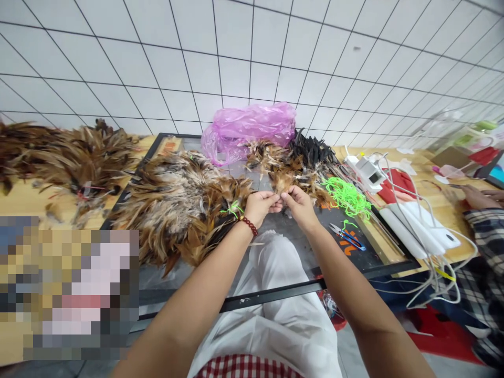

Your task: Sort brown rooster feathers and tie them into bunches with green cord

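My left hand (260, 206) and my right hand (298, 202) meet over the dark glass tabletop (299, 252), fingers pinched together on a small bunch of brown feathers (282, 184). A red bead bracelet (249, 226) is on my left wrist. A large heap of brown and tan feathers (177, 205) lies just left of my hands, one bundle tied with green string (233, 209). Loose brown and black feathers (303, 157) lie beyond my hands.
A tangle of neon green string (348, 197) and small blue snips (348, 237) lie to the right. A pink plastic bag (248, 128) sits at the back. More feathers (71, 157) cover the wooden table left. White power strip and cables (370, 170) right; another person's hand (478, 197).
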A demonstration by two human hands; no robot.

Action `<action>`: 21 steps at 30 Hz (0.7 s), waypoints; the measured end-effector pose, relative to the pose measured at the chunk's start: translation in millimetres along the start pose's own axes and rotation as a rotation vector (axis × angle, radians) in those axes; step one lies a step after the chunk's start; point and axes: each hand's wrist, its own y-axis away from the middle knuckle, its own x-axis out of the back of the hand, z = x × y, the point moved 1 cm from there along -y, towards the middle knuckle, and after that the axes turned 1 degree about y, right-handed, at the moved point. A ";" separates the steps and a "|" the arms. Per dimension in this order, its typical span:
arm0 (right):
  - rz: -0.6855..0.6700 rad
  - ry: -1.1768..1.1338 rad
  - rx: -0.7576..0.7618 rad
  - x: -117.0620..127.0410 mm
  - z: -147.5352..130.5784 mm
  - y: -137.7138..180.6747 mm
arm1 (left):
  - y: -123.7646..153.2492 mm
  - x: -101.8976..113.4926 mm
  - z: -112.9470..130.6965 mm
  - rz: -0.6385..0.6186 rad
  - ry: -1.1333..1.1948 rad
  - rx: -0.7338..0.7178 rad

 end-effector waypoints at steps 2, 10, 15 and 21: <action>-0.006 0.022 0.021 0.0 -1.9 1.1 | -0.1 0.0 -1.9 -0.034 -0.014 -0.019; 0.058 0.039 0.034 -3.5 -4.6 1.7 | -0.1 -2.5 -5.8 -0.091 -0.170 -0.064; 0.063 -0.069 -0.090 -0.6 -8.7 1.6 | 3.1 -3.1 -6.3 -0.077 -0.164 -0.064; -0.049 0.007 -0.104 -2.8 -11.6 4.6 | 7.8 -3.0 -2.6 -0.134 -0.174 0.007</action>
